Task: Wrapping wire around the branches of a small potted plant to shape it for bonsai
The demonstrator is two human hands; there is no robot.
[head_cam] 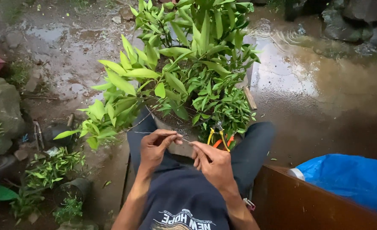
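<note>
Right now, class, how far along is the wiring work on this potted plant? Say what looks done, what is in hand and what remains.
Done: no fitted wire can be made out on the potted plant. In hand: the left hand and right hand pinch a thin wire between them, close to the pot. Left: the yellow-handled pliers rest unused by the pot, and the leafy branches spread freely.

You have no labels, signs or screens in your view. The one package-like item is a blue plastic bag (350, 179) at your lower right, bulging, crumpled and glossy. It sits behind a brown board (307, 204) that hides its lower edge. A pale rounded end (297, 173), apparently a roll, touches the bag's left side; what it is cannot be told. Printed lettering shows only on your dark shirt (184, 204).
</note>
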